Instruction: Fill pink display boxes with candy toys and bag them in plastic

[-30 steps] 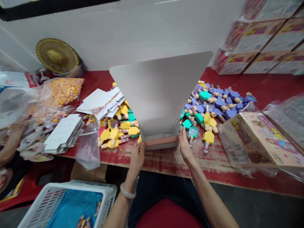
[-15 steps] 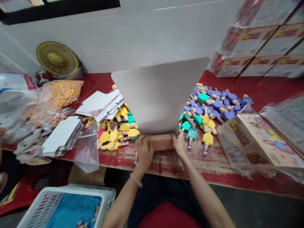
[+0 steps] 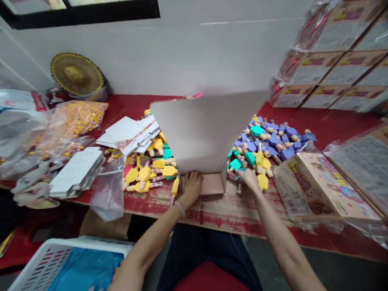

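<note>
An upright cardboard display box (image 3: 214,185) with a tall grey-white back panel stands at the table's front edge. My left hand (image 3: 193,186) reaches inside it, fingers laid on its brown inner floor and holding nothing. To the right of the box, my right hand (image 3: 250,180) has its fingers closed on a teal paddle-shaped toy (image 3: 241,170), whose clear tube shows below the fingers. More teal toys (image 3: 235,163), yellow toys (image 3: 145,173) and purple toys (image 3: 277,139) lie heaped on both sides of the box.
White folded cartons (image 3: 77,173) and flat card sheets (image 3: 124,131) lie left, near a bag of small yellow pieces (image 3: 87,115). A printed box (image 3: 321,186) in plastic wrap sits right. Wrapped boxes (image 3: 321,66) are stacked behind. A white basket (image 3: 45,258) stands below the table (image 3: 206,212).
My right hand has left the box's side and moved right to the toys. My left hand has gone from the box's front edge into it. The box's brown inside now shows.
</note>
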A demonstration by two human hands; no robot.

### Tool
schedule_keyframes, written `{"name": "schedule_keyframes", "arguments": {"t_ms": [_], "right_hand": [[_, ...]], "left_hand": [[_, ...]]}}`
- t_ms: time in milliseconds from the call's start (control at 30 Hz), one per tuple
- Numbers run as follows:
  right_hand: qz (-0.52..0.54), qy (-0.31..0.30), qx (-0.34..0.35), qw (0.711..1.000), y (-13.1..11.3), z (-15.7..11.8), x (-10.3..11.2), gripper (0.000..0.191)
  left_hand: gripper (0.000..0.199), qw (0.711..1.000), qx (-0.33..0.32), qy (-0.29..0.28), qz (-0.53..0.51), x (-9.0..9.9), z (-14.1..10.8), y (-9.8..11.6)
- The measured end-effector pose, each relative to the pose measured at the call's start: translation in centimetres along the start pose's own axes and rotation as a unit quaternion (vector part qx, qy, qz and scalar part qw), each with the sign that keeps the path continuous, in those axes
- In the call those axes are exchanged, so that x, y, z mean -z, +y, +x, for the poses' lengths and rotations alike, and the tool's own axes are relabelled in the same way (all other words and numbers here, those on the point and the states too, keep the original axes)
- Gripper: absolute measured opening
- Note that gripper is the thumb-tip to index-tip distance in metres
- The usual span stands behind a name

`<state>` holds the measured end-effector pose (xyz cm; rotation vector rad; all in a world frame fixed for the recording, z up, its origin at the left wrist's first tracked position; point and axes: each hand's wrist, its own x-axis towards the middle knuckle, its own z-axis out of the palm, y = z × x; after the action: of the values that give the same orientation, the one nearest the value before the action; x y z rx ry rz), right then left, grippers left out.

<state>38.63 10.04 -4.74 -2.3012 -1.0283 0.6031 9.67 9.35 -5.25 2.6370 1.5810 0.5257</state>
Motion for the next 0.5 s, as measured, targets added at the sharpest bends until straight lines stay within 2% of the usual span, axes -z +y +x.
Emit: {"name": "schedule_keyframes", "arguments": {"t_ms": [100, 200, 267, 333, 433, 500], "right_hand": [[-0.017, -0.015, -0.017, 1.000, -0.1, 0.3, -0.1, 0.051], [-0.004, -0.012, -0.012, 1.000, 1.2, -0.6, 1.7, 0.043], [0.022, 0.020, 0.001, 1.000, 2.0, -1.8, 3.9, 0.053], [0.081, 0.066, 0.034, 0.994, 1.8, -3.9, 6.0, 0.070], [0.227, 0.094, 0.123, 0.961, -1.0, -8.4, 7.1, 0.079], [0.288, 0.090, 0.178, 0.937, -4.1, -11.5, 5.5, 0.076]], "left_hand": [[0.037, 1.000, 0.001, 0.012, 0.010, -0.5, -0.7, 0.2], [0.036, 0.999, -0.023, -0.009, -0.023, -1.2, -0.7, -0.2], [0.032, 0.999, -0.025, -0.019, -0.042, -1.6, -0.8, -0.5], [0.032, 0.999, -0.013, -0.019, -0.045, -1.8, -1.1, -0.4], [0.039, 0.999, -0.002, -0.011, -0.050, -1.9, -2.2, 0.7], [0.049, 0.998, -0.021, 0.002, -0.055, -2.4, -3.1, 1.7]]}}
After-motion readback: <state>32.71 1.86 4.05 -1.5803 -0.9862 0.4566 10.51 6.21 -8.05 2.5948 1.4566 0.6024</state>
